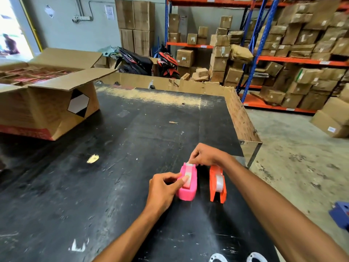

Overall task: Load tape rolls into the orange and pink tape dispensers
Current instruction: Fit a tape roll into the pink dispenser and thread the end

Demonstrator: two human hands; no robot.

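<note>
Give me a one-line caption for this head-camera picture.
Both hands work tape on the pink dispenser beside the loaded orange dispenser.

Left of the left hand's fingers (171, 179) the black table (94, 186) lies bare; the orange dispenser (218, 184) stands just right.

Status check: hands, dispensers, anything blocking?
Left hand steadies pink dispenser, thumb on its roll. Right hand pinches tape at its cutter end. Orange dispenser loaded, untouched. Nothing blocking.
</note>
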